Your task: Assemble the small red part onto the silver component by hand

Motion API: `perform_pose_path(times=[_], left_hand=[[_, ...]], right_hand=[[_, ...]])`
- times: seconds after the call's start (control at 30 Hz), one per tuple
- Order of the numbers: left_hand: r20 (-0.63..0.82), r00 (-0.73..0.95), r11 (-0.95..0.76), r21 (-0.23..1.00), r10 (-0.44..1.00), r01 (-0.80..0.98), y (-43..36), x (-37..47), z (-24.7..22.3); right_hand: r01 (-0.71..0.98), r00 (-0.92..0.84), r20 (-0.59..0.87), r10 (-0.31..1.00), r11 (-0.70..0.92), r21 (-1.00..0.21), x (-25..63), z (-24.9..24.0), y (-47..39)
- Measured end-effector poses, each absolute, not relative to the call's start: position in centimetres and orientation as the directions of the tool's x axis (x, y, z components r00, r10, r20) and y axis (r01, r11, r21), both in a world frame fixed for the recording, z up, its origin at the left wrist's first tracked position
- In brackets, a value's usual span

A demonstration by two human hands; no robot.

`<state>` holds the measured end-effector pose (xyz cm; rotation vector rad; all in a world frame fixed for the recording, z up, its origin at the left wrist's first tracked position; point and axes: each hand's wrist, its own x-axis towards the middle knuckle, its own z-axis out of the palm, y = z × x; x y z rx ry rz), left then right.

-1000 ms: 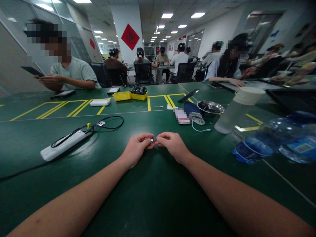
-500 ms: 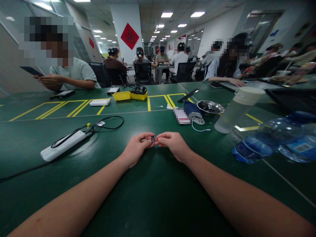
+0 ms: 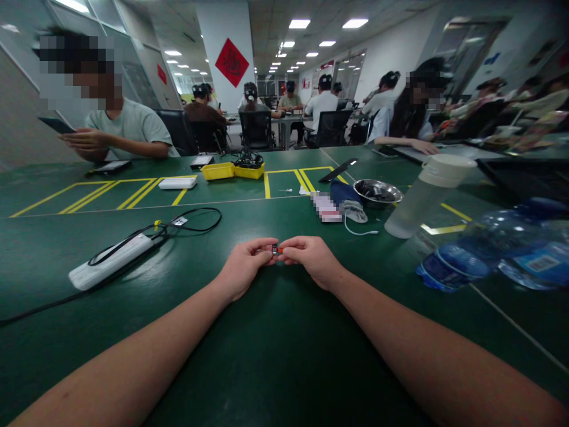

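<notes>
Just above the green table (image 3: 284, 356), my left hand (image 3: 243, 265) pinches a small dark-and-silver piece (image 3: 274, 249) between thumb and fingertips. My right hand (image 3: 315, 261) faces it, closed in a pinch on a small orange piece (image 3: 280, 251). The two pieces meet or nearly meet between my fingertips; whether they are joined I cannot tell. Fingers hide most of both, and they are too small to name.
To the left lies a white power strip (image 3: 111, 261) with a black cable. Yellow trays (image 3: 217, 172) stand farther back. On the right are a metal bowl (image 3: 377, 193), a frosted bottle (image 3: 411, 201) and blue-labelled water bottles (image 3: 457, 261). Other people sit around.
My hands stay in almost the same place, still pinching. The orange piece sits slightly closer to the dark piece. The whole view has shifted a little.
</notes>
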<state>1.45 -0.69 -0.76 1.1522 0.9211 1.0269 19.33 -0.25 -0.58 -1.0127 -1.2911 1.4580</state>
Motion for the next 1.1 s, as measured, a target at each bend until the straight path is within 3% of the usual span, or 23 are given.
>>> perform_pose_path(times=[1.1], left_hand=[[-0.051, 0.242, 0.085, 0.988, 0.969, -0.133, -1.03, 1.52, -0.59]], right_hand=[[-0.076, -0.262, 0.027, 0.965, 0.007, -0.997, 19.33, -0.63, -0.27]])
